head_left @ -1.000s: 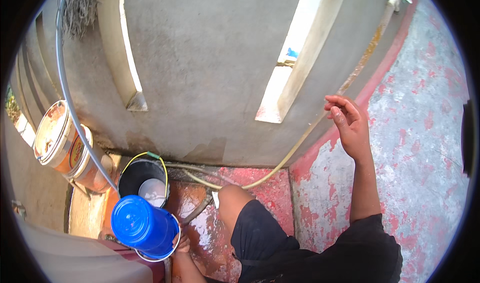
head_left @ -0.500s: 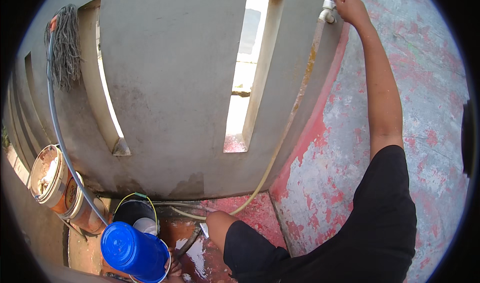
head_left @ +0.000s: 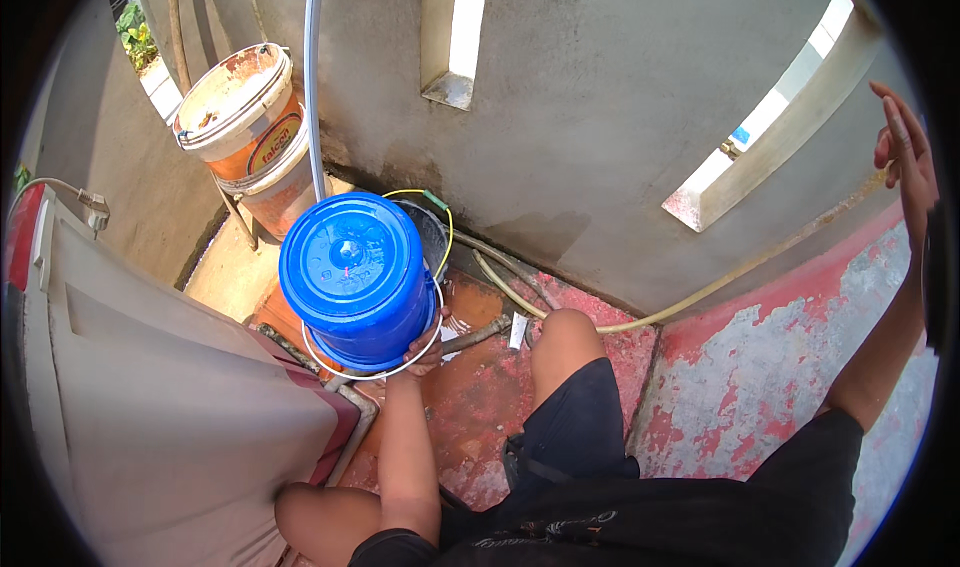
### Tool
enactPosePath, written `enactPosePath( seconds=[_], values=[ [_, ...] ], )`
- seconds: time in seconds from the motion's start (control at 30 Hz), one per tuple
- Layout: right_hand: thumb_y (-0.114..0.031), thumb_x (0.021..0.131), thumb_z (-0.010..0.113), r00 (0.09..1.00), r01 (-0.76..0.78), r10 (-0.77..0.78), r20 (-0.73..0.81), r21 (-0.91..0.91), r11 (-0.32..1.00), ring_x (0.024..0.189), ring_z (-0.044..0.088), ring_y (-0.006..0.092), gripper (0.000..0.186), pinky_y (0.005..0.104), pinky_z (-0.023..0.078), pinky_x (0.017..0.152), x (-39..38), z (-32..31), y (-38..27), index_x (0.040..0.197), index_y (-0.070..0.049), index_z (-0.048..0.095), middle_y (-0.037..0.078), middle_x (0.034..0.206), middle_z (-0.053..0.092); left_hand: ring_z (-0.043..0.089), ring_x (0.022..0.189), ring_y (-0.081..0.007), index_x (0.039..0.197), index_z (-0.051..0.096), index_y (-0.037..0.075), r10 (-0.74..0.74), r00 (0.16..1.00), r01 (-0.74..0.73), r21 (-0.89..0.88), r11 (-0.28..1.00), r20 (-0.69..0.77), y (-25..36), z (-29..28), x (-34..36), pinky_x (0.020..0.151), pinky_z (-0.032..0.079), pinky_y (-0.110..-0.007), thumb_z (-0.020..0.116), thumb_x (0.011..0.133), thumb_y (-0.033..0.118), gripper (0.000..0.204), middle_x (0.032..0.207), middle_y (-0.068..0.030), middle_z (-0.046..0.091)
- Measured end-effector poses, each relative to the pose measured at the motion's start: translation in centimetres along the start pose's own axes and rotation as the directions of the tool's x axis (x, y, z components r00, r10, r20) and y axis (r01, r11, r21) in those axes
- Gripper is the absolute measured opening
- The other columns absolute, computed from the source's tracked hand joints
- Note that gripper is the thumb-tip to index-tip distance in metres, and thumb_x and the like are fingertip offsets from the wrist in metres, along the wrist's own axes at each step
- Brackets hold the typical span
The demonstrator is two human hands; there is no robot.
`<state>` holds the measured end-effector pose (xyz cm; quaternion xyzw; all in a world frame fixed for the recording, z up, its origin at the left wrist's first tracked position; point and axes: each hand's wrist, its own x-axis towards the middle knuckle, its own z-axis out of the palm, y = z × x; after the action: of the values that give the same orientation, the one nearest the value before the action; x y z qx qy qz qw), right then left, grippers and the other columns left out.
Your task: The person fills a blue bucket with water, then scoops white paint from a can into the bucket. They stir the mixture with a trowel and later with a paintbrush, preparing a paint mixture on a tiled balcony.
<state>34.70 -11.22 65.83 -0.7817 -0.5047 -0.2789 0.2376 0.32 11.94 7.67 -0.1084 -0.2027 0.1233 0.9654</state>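
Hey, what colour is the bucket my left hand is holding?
The bucket is blue; the head view shows it best.

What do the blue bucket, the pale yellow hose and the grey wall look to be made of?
Blue bucket: probably moulded plastic, smooth and glossy; light glints off its wet, evenly coloured round end.
Pale yellow hose: likely flexible rubber or plastic, fairly dull; it bends in a smooth curve.
Grey wall: seemingly cement render, matte, going by its blotchy surface; what lies beneath is hidden.
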Motion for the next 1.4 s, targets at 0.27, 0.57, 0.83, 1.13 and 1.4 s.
enactPosePath(
  seconds=[0.27, 0.57, 0.83, 1.13, 1.4],
  values=[
    [-0.034, 0.097, 0.068, 0.337, -0.288, -0.529, 0.779, 0.620, 0.730, 0.113, 0.063, 0.0292, 0.063, 0.0412, 0.051, 0.094, -10.3, 17.2, -8.3, 0.146, 0.000, 0.048, 0.018, 0.126, 0.064, 0.059, 0.059, -0.0174, 0.135, 0.045, -0.008, 0.179, 0.939, -0.141, 0.144, 0.979, -0.295, 6.1, 4.1, 3.6, 0.048, 0.052, -0.027, 0.046, 0.103, 0.037, 0.055, 0.075, -0.0103, 0.054],
    [-0.034, 0.102, 0.064, 0.520, -0.810, -0.233, 0.822, 0.561, 0.170, 0.148, 0.033, 0.0344, 0.085, 0.0491, 0.039, 0.115, -5.7, 19.1, -16.8, 0.163, -0.011, 0.009, 0.021, 0.161, 0.028, 0.060, 0.115, -0.0274, 0.135, 0.040, -0.003, 0.997, 0.041, 0.314, 0.946, -0.076, 0.066, -7.1, 24.9, 11.0, 0.097, 0.048, -0.041, 0.046, 0.107, 0.018, 0.035, 0.125, -0.0201, 0.060],
    [-0.015, 0.098, 0.066, 0.454, -0.890, -0.253, 0.854, 0.450, -0.080, 0.128, 0.055, 0.0256, 0.068, 0.0409, 0.049, 0.105, 3.5, 0.5, -20.5, 0.154, -0.004, 0.029, 0.016, 0.143, 0.050, 0.067, 0.100, -0.0277, 0.128, 0.033, -0.007, 0.999, -0.038, 0.448, 0.894, -0.001, 0.021, -25.1, 56.0, 15.7, 0.087, 0.054, -0.040, 0.058, 0.103, 0.019, 0.044, 0.111, -0.0259, 0.064],
    [-0.015, 0.095, 0.067, 0.345, -0.936, -0.627, 0.698, 0.310, -0.169, 0.125, 0.059, 0.0335, 0.064, 0.0490, 0.058, 0.096, 5.0, -11.6, -28.7, 0.150, -0.006, 0.035, 0.017, 0.138, 0.053, 0.073, 0.087, -0.0397, 0.130, 0.029, -0.003, 0.976, 0.122, 0.535, 0.816, -0.219, 0.182, -42.4, 77.9, 6.3, 0.073, 0.058, -0.047, 0.067, 0.098, 0.021, 0.055, 0.095, -0.0307, 0.069],
    [-0.028, 0.102, 0.060, 0.640, -0.759, -0.133, 0.756, 0.598, -0.257, 0.130, 0.054, 0.0333, 0.057, 0.0498, 0.043, 0.114, 11.8, -16.5, -42.0, 0.149, -0.002, 0.043, 0.017, 0.150, 0.047, 0.067, 0.088, -0.0426, 0.158, 0.022, 0.009, 0.776, 0.554, 0.678, 0.378, -0.631, 0.302, -37.2, 89.9, 1.0, 0.081, 0.052, -0.051, 0.066, 0.094, 0.015, 0.078, 0.091, -0.0234, 0.066]
  ],
)
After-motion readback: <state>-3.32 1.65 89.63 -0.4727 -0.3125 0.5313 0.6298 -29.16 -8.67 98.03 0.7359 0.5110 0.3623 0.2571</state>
